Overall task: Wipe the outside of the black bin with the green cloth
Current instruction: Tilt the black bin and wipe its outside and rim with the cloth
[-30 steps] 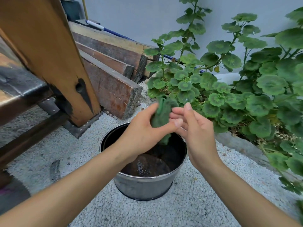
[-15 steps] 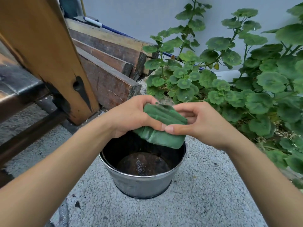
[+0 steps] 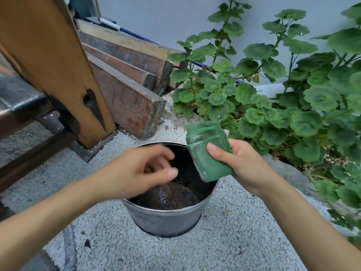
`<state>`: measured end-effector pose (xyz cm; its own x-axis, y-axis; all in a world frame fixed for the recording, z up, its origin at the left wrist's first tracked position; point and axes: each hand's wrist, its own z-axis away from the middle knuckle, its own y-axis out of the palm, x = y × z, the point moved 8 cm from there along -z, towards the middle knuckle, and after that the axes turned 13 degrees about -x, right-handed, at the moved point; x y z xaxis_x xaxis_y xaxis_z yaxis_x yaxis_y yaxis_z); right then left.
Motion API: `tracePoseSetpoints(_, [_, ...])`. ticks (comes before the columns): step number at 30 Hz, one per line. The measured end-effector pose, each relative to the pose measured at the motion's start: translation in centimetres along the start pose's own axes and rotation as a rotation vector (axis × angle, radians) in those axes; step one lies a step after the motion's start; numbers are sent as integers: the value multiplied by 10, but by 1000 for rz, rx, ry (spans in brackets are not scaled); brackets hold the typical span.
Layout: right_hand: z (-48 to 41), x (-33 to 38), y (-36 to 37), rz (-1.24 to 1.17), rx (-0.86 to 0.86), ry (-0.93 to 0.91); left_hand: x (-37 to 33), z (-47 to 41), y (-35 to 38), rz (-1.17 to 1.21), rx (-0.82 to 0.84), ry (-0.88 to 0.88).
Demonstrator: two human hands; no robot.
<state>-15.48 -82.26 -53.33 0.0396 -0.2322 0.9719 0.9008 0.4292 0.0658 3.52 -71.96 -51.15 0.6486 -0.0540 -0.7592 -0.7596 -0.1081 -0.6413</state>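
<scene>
Half a second before, both hands had gripped the folded green cloth (image 3: 208,151) above the bin; now only the right hand (image 3: 246,167) kept it, while the left hand (image 3: 136,171) had let go and dropped away to the left. The cloth, folded into a thick pad, stood tilted just right of centre in the frame, its lower corner over the right rim of the black bin (image 3: 166,221) and its top edge against the leaves behind. The right thumb lay pressed across the cloth's face, with the fingers curled behind it.

The left hand hovered over the bin's open mouth, motion-blurred, its fingers loosely bent and holding nothing. The cloth touched neither the left hand nor, as far as could be seen, the bin.

The bin sat upright at lower centre on pale gravel (image 3: 234,249) — dark and stained inside, with a shiny rim. A grey hose (image 3: 68,249) lay at the lower left. A slanted wooden post (image 3: 48,55) filled the upper left, with stacked planks (image 3: 127,94) behind it, and a round-leaved plant (image 3: 293,114) spread across the right side before a grey wall (image 3: 166,16).
</scene>
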Motion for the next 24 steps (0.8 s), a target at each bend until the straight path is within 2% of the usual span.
tracePoseSetpoints(2, [-2,-6,-5,-43,-29,30,10,25,15,-130,130,63])
tracePoseSetpoints(6, [-5,-15,-8,-154,-61,88,18,47,43,-351,243,231])
tracePoseSetpoints(13, [-9,-22,-10,-360,-91,185,17,46,42,-427,174,410])
tracePoseSetpoints(19, [-21,-15,-26,-343,-166,64,34,-19,5,-424,-29,330])
tracePoseSetpoints(24, [-40,-16,-23,-199,-206,-126,58,-72,-16,-245,-194,130])
